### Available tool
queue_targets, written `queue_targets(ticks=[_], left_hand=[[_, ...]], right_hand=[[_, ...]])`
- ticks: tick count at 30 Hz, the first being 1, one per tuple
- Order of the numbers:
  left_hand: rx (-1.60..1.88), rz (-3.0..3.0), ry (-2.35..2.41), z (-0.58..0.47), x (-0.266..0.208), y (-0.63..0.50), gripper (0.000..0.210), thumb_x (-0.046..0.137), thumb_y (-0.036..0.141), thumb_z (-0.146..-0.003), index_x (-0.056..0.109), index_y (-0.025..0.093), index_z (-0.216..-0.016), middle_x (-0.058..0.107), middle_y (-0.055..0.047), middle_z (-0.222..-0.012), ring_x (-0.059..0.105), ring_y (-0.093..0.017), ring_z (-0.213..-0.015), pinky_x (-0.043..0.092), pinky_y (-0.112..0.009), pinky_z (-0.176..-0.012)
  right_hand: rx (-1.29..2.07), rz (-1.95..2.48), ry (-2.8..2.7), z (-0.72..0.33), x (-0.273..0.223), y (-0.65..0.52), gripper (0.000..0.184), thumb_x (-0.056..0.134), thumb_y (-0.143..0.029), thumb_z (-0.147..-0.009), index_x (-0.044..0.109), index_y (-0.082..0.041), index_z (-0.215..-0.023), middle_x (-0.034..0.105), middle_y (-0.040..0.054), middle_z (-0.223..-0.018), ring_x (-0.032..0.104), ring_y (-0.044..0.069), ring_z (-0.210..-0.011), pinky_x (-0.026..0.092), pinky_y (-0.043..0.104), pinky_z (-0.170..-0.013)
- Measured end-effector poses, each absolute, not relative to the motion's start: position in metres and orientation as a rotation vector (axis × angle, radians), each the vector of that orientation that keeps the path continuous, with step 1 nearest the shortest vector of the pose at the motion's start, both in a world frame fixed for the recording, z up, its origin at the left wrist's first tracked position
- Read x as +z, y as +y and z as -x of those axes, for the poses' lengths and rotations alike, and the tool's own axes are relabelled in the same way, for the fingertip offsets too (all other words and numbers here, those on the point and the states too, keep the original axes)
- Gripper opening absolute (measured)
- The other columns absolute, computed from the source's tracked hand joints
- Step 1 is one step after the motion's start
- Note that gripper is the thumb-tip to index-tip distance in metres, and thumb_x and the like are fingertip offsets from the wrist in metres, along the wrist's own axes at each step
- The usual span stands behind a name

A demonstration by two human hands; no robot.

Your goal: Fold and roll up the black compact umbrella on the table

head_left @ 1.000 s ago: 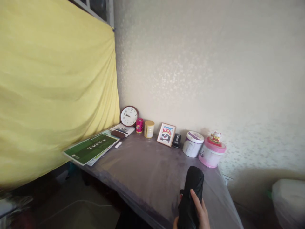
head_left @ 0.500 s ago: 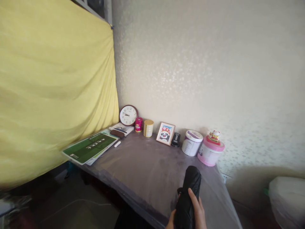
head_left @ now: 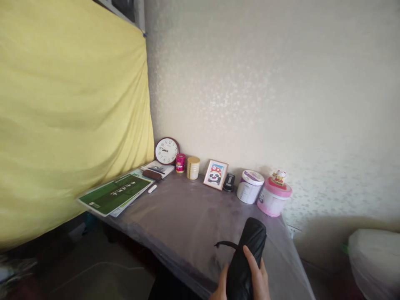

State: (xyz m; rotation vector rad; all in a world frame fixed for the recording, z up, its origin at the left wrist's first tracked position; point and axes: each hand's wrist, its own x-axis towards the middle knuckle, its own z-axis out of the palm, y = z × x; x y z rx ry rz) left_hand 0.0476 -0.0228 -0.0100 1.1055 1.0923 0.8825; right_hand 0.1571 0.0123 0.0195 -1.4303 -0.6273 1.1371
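A folded black umbrella (head_left: 246, 258) is held upright at a slant over the near right part of the table (head_left: 184, 216). My right hand (head_left: 258, 277) wraps its right side, with fingers lying along the black cloth. At its lower left, my left hand (head_left: 220, 286) is closed against it, partly cut off by the bottom edge of the view. A thin black strap (head_left: 227, 243) sticks out from the umbrella to the left, its end loose. The umbrella's lower end is out of view.
Along the wall stand a clock (head_left: 167, 151), a pink can (head_left: 180, 163), a yellow-lidded can (head_left: 193, 168), a framed panda picture (head_left: 216, 175), a stapler-like black object (head_left: 229, 182), a white tub (head_left: 250, 187) and a pink tub (head_left: 274, 198) bearing a cat figurine (head_left: 279, 177). Green booklet (head_left: 115, 193) lies left.
The strap, earlier close to the umbrella, now extends out to the left. My left hand shows more beside the umbrella. The whole view has shifted slightly.
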Motion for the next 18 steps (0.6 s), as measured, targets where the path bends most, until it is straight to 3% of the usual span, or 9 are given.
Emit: queue_targets(ticks=[3,6,9,11,13,18], left_hand=[[0.846,-0.948,0.918,-0.062,-0.004,-0.011,0.053,0.042,0.050,-0.083,0.043,0.021,-0.127,0.061,-0.006,-0.113,0.057,-0.021,-0.105,0.044,-0.033,-0.090],[0.800,-0.939,1.002,-0.060,-0.006,-0.016,0.053,0.038,0.051,-0.084,0.043,0.022,-0.127,0.065,-0.008,-0.102,0.061,-0.023,-0.097,0.044,-0.037,-0.087],[0.707,-1.141,1.239,-0.044,-0.017,-0.031,0.059,0.043,0.039,-0.082,0.030,0.020,-0.137,0.059,-0.013,-0.117,0.058,-0.028,-0.103,0.037,-0.041,-0.095],[0.691,-1.341,1.295,-0.035,-0.021,-0.038,0.073,0.054,0.026,-0.072,0.025,0.021,-0.139,0.040,-0.014,-0.138,0.054,-0.029,-0.111,0.036,-0.037,-0.096],[0.676,-1.461,1.289,-0.030,-0.020,-0.041,0.081,0.055,0.018,-0.066,0.023,0.019,-0.140,0.030,-0.014,-0.144,0.050,-0.031,-0.116,0.036,-0.036,-0.096],[0.780,-1.463,1.032,-0.034,-0.007,-0.038,0.089,0.062,0.024,-0.063,0.018,0.021,-0.140,0.050,-0.012,-0.128,0.057,-0.024,-0.105,0.043,-0.033,-0.087]], right_hand=[[1.227,1.343,-0.582,-0.157,0.019,0.011,0.066,0.068,-0.054,-0.061,0.056,-0.014,-0.112,0.069,0.0037,-0.086,0.064,0.025,-0.083,0.052,0.031,-0.067],[1.203,1.331,-0.676,-0.154,0.023,0.008,0.060,0.066,-0.053,-0.065,0.058,-0.013,-0.109,0.069,0.0024,-0.079,0.064,0.023,-0.076,0.052,0.030,-0.066],[1.055,1.386,-0.728,-0.150,0.026,0.007,0.057,0.068,-0.051,-0.064,0.059,-0.013,-0.105,0.067,0.0008,-0.079,0.062,0.021,-0.076,0.050,0.028,-0.068],[1.030,1.380,-0.707,-0.149,0.025,0.006,0.056,0.068,-0.051,-0.064,0.059,-0.013,-0.104,0.066,-0.0002,-0.077,0.061,0.020,-0.076,0.050,0.027,-0.067],[1.067,1.344,-0.669,-0.149,0.022,0.006,0.056,0.068,-0.051,-0.064,0.059,-0.013,-0.104,0.065,-0.0013,-0.075,0.061,0.019,-0.072,0.050,0.027,-0.065],[1.168,1.315,-0.583,-0.152,0.017,0.003,0.059,0.067,-0.056,-0.062,0.061,-0.011,-0.100,0.064,-0.0001,-0.069,0.060,0.018,-0.061,0.049,0.028,-0.057]])
